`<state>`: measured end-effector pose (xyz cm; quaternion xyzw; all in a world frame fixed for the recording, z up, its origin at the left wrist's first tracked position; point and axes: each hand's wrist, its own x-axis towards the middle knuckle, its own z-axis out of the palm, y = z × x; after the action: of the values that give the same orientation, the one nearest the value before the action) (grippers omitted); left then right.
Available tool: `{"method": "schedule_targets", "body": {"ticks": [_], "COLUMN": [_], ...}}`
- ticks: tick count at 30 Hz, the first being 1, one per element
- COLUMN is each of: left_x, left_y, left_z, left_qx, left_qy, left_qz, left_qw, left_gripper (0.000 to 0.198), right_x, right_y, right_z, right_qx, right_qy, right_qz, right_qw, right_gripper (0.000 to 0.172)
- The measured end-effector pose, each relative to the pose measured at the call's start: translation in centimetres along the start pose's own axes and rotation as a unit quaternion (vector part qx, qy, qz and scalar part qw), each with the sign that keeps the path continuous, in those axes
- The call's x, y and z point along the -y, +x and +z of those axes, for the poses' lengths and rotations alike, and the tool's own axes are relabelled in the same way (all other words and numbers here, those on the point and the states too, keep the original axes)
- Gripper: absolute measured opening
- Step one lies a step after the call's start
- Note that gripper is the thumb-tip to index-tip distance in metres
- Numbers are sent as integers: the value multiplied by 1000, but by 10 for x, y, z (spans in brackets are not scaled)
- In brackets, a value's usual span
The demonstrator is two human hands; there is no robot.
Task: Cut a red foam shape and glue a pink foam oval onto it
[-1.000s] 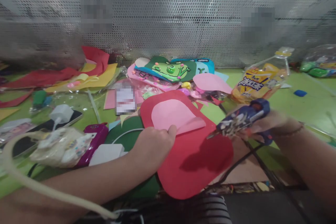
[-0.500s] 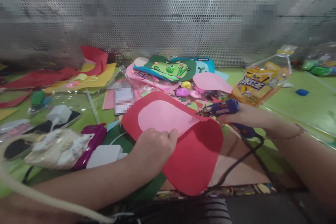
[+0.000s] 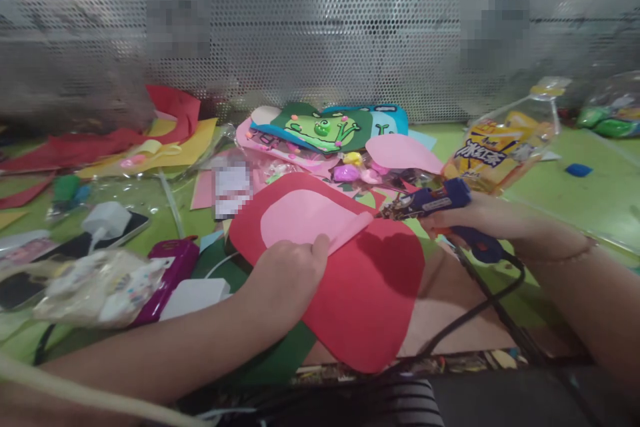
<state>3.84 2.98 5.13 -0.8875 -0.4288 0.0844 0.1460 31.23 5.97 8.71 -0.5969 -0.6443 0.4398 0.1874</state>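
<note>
A red foam sheet with rounded corners lies in front of me, with a pink foam piece on its upper part. My left hand is closed on the near edge of the pink piece, thumb on top, and lifts that edge a little. My right hand grips a blue glue gun whose nozzle points left, close to the pink piece's right corner. The gun's black cord trails down to the table's front edge.
A yellow drink bottle lies tilted at the right. Behind the red sheet sit a green frog craft, small beads and a pink oval. At the left are a purple case, white chargers, a phone, a plastic bag and foam scraps. A perforated metal wall stands behind.
The glue gun has come down and left from mid-air to the pink piece's right corner. The red sheet has shifted left, and my left hand now lifts the pink edge.
</note>
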Motion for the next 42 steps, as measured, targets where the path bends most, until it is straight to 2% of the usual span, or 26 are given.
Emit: {"method": "schedule_targets", "body": {"ticks": [4, 7, 10, 16, 23, 27, 30, 34, 40, 42], "left_x": [0, 0, 0, 0, 0, -1, -3, -7, -6, -6], "left_y": [1, 2, 2, -1, -1, -3, -5, -8, -6, -5], "left_z": [-1, -4, -4, -1, 0, -1, 0, 4, 2, 1], "left_qx": [4, 31, 29, 6, 5, -2, -27, -75, -39, -29], "left_qy": [-10, -4, 9, 10, 6, -1, -29, -68, -33, -17], "left_qz": [0, 1, 6, 13, 23, 51, 85, 96, 82, 70], "left_qw": [1000, 1000, 1000, 1000, 1000, 999, 996, 990, 995, 997], "left_gripper": [20, 23, 24, 25, 27, 22, 15, 14, 15, 17], "right_x": [-1, -2, -1, 0, -7, -11, -12, -7, 0, 0], "right_y": [2, 2, 0, 1, 14, 18, 18, 16, 10, 8], "right_z": [1, -1, -4, 2, 12, 14, 15, 16, 11, 10], "right_qx": [37, -13, -48, 49, 34, 26, 19, 18, 39, 39], "right_qy": [-30, -38, -57, -54, -40, -55, -60, -64, -77, -75], "right_qz": [12, 31, 50, 21, 9, 9, 19, 15, -22, -6], "right_qw": [999, 999, 996, 997, 999, 998, 998, 998, 996, 996], "right_gripper": [26, 26, 27, 16, 21, 22, 23, 19, 8, 10]}}
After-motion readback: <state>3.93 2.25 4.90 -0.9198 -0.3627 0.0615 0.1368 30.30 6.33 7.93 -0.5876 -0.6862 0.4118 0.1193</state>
